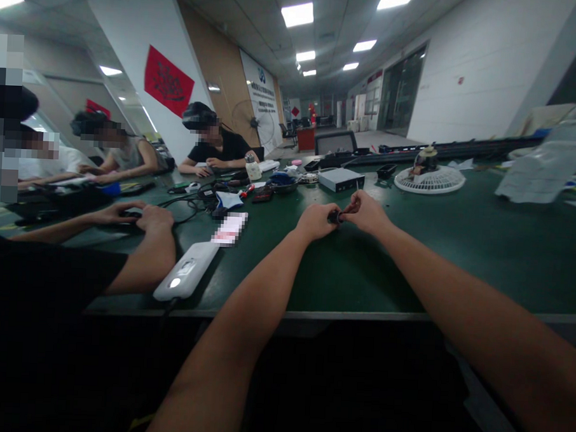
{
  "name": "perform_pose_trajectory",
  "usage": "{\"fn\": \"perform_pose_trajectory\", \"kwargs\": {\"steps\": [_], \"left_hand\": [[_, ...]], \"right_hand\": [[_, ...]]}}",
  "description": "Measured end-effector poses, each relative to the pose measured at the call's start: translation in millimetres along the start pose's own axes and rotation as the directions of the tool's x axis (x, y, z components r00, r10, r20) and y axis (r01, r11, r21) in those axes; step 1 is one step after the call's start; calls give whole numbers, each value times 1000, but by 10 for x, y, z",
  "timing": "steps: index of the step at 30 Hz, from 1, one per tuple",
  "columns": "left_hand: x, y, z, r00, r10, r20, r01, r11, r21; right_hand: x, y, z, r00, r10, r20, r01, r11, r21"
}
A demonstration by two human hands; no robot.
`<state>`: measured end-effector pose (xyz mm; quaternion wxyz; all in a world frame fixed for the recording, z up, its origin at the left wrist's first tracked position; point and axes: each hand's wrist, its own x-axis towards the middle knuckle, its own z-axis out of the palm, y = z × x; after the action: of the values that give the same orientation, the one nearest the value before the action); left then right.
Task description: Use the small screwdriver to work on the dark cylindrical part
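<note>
Far to the left of the gray metal box (337, 179), and nearer the camera, a neighbor in a black sleeve (66, 263) has two hands (157, 218) around a dark object too obscured to identify. Left of the box and beyond it, a person in a dark shirt (231, 151) and a black headset (199, 116) sits at the dark green table (258, 240). On the box's near left lie a long white device (187, 272) with a lit round spot and, by its upper end, a phone-like slab (230, 229) whose face is pixelated. Black cables (188, 205) tangle left of the box, followed by a pale star-shaped piece (229, 201). Just in front of the box, slightly to its left, the wearer's left hand (317, 222) is mostly curled, thumb and fingers gripping a small dark part (334, 216). That part is directly in front of the box, between both hands. The right hand (364, 213), before the box's right end, is half closed, fingertips pinched on the part's right side; a thin pale rod (358, 186) rises beside it, and whether that hand grips the rod I cannot tell. Right of the box are a black tray (386, 171) and a round white fan grille (430, 182).
</note>
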<state>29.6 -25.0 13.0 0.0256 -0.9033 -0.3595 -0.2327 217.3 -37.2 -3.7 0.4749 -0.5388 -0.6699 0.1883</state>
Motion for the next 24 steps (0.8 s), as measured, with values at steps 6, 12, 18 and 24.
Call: {"fn": "perform_pose_trajectory", "kwargs": {"steps": [6, 12, 18, 24], "left_hand": [[6, 6, -4, 1000, 12, -15, -12, 999, 34], [0, 56, -14, 983, -170, -63, 174, 981, 79], [-21, 19, -40, 938, -338, -80, 345, 934, 92], [-23, 11, -31, 940, -332, -80, 338, 937, 91]], "right_hand": [[-60, -68, 13, 1000, 0, -14, -2, 994, -107], [-17, -83, 12, 995, -4, -101, -4, 997, -75], [-40, -219, -68, 990, 24, -136, 7, 973, 229], [-69, -303, -92, 980, 74, -185, 3, 924, 383]]}}
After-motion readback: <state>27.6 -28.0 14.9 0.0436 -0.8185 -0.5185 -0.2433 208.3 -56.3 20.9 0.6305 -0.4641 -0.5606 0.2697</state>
